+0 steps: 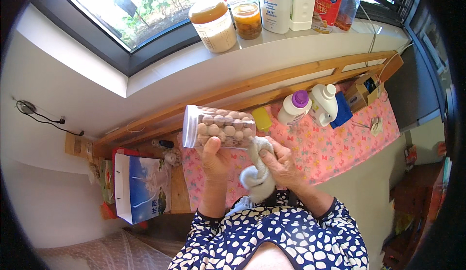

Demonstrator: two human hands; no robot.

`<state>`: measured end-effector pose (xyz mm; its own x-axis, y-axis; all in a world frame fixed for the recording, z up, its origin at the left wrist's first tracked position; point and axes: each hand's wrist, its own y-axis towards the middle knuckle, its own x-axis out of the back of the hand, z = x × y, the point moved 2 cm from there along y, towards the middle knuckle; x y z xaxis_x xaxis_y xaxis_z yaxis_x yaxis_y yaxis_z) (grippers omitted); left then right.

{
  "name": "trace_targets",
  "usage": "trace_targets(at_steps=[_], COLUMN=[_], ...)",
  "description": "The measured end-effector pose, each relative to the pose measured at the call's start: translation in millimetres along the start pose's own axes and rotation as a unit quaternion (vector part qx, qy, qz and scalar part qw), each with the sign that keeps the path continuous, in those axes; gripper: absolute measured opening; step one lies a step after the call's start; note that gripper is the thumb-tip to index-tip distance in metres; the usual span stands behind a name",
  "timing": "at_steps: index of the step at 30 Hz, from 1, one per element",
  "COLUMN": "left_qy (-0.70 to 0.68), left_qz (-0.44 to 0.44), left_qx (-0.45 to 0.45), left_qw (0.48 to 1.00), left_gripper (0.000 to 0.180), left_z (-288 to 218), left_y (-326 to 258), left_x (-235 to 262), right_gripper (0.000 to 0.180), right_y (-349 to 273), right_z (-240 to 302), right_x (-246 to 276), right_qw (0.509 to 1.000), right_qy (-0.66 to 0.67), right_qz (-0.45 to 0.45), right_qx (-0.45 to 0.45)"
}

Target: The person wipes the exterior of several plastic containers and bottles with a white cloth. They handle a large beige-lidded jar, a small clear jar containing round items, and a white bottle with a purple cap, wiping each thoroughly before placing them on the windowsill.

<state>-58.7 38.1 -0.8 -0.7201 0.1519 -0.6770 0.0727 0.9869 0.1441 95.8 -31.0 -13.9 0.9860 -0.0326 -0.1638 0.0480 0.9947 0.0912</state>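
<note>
You are mid-wipe: your left hand (215, 156) grips the clear plastic jar of round beige balls (219, 126) sideways above the pink patterned tabletop (335, 143), while your right hand (280, 163) clutches a grey-white cloth (258, 175) against its end. Rotating the jar probably comes next.

Pink butterfly-print cloth (335, 143), grey rag (257, 177)

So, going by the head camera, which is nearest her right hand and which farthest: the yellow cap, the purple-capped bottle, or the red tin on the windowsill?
1. Yellow cap, just above the right hand.
2. Purple-capped bottle, up and to its right on the pink cloth.
3. Red tin, far up on the windowsill.
</note>
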Motion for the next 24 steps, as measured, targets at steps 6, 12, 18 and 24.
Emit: trace_targets(at_steps=[6, 12, 18, 24], left_qy=[-0.029, -0.066, -0.083, -0.139], left_qz=[-0.003, -0.044, -0.082, -0.088], left_qx=[-0.025, -0.074, -0.071, -0.047], left_qw=[0.999, 0.994, 0.991, 0.985], left_gripper=[0.034, 0.024, 0.021, 0.019], left_z=[-4, -4, 2, 3], left_y=[0, -5, -7, 0], left_x=[-15, -27, -5, 4], right_gripper=[0.040, 0.039, 0.033, 0.039], right_y=[25, 20, 13, 2], right_z=[18, 19, 8, 16], right_x=[-2, -21, -17, -2], right_qw=[0.971, 0.997, 0.993, 0.981], right_qy=[0.229, 0.030, -0.054, -0.104], right_qz=[-0.076, -0.022, 0.011, 0.066], right_qx=[0.004, 0.068, 0.106, 0.147])
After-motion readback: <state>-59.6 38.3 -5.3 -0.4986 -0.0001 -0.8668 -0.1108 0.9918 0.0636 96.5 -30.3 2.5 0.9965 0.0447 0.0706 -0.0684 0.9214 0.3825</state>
